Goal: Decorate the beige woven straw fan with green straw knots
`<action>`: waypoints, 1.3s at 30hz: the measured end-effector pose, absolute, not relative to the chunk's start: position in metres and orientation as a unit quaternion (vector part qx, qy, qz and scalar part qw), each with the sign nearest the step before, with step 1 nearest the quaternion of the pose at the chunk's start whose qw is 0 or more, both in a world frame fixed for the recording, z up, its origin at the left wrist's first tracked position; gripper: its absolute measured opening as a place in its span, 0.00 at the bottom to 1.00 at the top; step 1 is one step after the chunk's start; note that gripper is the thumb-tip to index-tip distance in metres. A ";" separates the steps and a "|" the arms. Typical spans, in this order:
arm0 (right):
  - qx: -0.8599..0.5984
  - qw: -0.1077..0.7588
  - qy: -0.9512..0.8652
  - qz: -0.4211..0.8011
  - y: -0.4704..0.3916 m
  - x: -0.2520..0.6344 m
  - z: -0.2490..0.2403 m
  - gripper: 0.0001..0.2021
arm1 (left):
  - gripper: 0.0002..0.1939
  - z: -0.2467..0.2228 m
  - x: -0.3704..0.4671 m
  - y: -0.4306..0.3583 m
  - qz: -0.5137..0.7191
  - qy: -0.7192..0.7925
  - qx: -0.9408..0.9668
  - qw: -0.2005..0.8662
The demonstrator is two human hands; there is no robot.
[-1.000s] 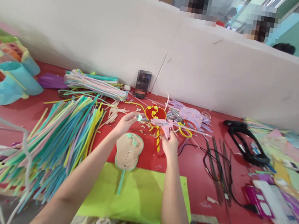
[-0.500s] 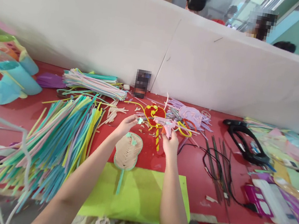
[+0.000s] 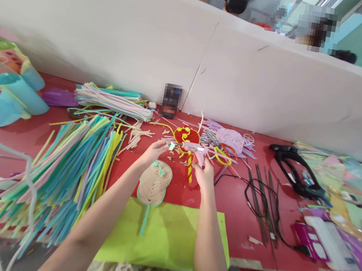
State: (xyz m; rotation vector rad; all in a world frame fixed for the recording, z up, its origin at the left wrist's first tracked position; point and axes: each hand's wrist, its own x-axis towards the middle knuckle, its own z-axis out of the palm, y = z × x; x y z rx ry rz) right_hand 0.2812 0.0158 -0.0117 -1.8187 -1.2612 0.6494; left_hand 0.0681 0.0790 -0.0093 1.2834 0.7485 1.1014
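Note:
My right hand (image 3: 203,175) grips a pink glue gun (image 3: 195,150), its nozzle pointing left. My left hand (image 3: 154,150) pinches a tiny pale green piece (image 3: 172,146) right at the nozzle tip. Just below my hands a beige woven fan (image 3: 154,183) with a teal rim and handle lies on the red table (image 3: 250,221), partly over a lime green sheet (image 3: 167,235). A red fan with yellow trim (image 3: 188,135) lies behind the glue gun.
A big heap of pastel strips (image 3: 67,167) covers the left side, with a tidier bundle (image 3: 113,101) behind. Black cables (image 3: 260,199), black scissors handles (image 3: 295,171) and coloured papers lie right. A white partition (image 3: 193,59) stands behind; other people sit beyond it.
Both hands dipped slightly and came back; the glue gun nozzle and the small green piece stay together. The view has shifted a little.

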 end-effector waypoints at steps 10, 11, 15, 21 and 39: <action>-0.729 0.413 -0.481 0.256 0.014 0.287 -0.010 0.19 | 0.17 -0.014 0.065 0.080 0.480 0.299 0.549 0.615; -0.728 0.407 -0.484 0.263 0.014 0.286 -0.011 0.19 | 0.17 -0.015 0.067 0.081 0.478 0.300 0.547 0.618; -0.734 0.393 -0.486 0.266 0.015 0.281 -0.013 0.20 | 0.17 -0.019 0.073 0.081 0.480 0.320 0.510 0.638; -0.778 0.388 -0.449 0.206 0.016 0.282 -0.009 0.20 | 0.13 -0.010 0.071 0.073 0.501 0.298 0.456 0.672; -0.771 0.406 -0.442 0.214 0.011 0.275 0.000 0.20 | 0.08 -0.013 0.096 0.074 0.508 0.403 0.668 0.365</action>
